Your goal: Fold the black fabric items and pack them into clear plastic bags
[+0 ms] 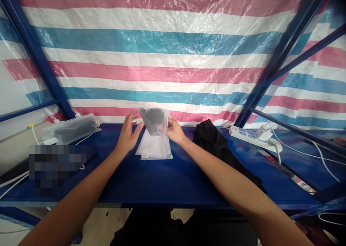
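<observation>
In the head view, my right hand (175,131) is closed on the right side of a translucent plastic bag (155,120). A dark grey area shows in the bag; whether it is something inside I cannot tell. My left hand (129,133) is just left of the bag, its thumb and fingers apart, with nothing visible in its grasp. Under the raised bag, several flat, frosted white plastic bags (151,147) lie overlapping on the blue table (151,181). A small white label shows at their near edge.
A bunched black cloth (212,138) lies to the right, stretching toward the near edge. Beyond it is a white power strip (251,138) with plugs and cables. More translucent plastic (72,129) and white cables are at the left. Blue metal posts (278,62) frame a striped tarp (162,44).
</observation>
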A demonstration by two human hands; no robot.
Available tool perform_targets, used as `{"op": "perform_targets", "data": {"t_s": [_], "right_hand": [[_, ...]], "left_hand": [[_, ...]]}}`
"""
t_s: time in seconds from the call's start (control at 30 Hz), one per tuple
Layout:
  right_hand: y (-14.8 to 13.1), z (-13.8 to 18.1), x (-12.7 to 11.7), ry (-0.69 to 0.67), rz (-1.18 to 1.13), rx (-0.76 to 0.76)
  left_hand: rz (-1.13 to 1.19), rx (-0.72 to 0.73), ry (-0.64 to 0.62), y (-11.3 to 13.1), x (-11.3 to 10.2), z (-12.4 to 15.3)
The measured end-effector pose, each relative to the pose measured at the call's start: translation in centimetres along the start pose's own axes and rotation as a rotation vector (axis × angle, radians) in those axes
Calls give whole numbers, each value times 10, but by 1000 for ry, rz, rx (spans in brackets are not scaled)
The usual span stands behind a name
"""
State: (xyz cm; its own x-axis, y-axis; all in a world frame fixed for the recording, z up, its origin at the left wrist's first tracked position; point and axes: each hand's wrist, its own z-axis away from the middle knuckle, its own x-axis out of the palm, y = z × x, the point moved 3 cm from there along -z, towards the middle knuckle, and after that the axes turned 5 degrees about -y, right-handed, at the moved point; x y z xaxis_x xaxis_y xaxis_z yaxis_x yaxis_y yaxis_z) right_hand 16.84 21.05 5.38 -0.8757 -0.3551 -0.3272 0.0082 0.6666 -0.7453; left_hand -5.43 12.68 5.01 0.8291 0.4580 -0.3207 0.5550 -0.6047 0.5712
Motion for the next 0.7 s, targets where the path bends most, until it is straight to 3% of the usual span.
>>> {"op": "perform_targets", "data": {"t_s": [0.13, 0.23, 0.47, 0.7], "right_hand": [[9, 4, 13, -24, -398, 218], [11, 5, 15, -16, -509, 314], [3, -1, 8, 37, -711, 312], [9, -7, 4, 203, -706, 360]], "left_hand": [[229, -294, -114, -29, 11, 4], [249, -413, -80, -39, 12, 4], [406, -475, 117, -36, 16, 1], [380, -454, 204, -23, 18, 0]]}}
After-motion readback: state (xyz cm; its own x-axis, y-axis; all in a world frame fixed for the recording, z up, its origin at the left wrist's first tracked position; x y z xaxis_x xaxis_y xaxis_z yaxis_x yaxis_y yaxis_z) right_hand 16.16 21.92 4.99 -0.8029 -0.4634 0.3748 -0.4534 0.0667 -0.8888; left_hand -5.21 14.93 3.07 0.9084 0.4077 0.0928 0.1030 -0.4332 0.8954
